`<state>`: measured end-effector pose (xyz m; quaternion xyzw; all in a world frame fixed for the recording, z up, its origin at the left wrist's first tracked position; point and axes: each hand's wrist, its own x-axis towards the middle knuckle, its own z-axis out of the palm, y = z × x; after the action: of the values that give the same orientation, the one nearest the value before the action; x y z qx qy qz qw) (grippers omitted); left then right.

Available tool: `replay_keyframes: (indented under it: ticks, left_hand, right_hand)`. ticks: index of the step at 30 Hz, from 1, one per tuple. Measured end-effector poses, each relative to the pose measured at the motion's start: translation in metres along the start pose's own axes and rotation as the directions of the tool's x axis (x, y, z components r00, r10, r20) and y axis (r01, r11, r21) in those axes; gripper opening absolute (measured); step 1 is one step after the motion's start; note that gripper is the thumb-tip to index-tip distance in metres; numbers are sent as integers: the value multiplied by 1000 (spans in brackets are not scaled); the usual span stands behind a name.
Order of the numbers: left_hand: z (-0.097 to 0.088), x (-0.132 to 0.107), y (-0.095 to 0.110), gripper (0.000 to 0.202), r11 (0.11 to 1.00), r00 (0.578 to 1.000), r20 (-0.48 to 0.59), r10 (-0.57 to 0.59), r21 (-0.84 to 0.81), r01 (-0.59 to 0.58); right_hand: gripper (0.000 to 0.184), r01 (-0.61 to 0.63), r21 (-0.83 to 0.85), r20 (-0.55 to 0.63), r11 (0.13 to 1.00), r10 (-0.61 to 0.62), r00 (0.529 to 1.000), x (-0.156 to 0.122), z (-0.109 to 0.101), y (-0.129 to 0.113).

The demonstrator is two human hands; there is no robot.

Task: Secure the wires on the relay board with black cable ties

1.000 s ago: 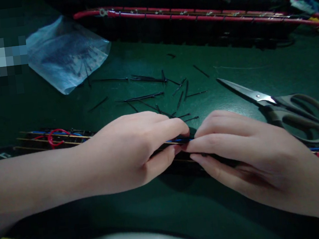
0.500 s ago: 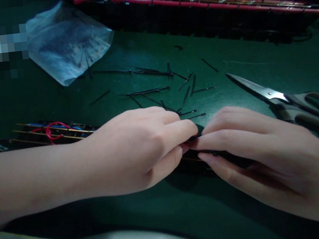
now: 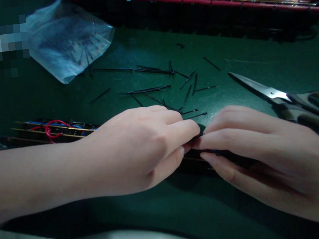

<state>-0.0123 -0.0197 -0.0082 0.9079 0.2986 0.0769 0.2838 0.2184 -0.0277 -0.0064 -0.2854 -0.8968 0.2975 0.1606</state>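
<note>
Two bare hands meet at the centre over a slim, wired strip (image 3: 68, 131), which runs from nine to three o'clock on a smooth green worktop (image 3: 146, 209). The left hand (image 3: 156, 139) and right hand (image 3: 251, 143) have their fingertips close together; whether either grip pinches anything is hidden. Fingers covering the spot could nip a wire unseen, and a careless swing right could knock the scissors (image 3: 282, 98) at two o'clock: pointed metal blades, dark looped handles. Thin black ties (image 3: 154, 71), scattered at twelve, could be swept aside by knuckles. At ten lies a crinkled, see-through bag (image 3: 71, 41).
</note>
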Motion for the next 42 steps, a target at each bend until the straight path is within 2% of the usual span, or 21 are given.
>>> replay_keyframes:
  ticks: [24,42]
  left_hand:
    - [4,-2,-1,24,1000,998,-69,6,-12,-6]
    - [2,-4,0,24,1000,999,-46,-15,-27,14]
  right_hand:
    - [13,7,9,-3,1000,-7,1000,1,0,1]
    - [9,2,32,-16,999,-2,1000,0,2,3]
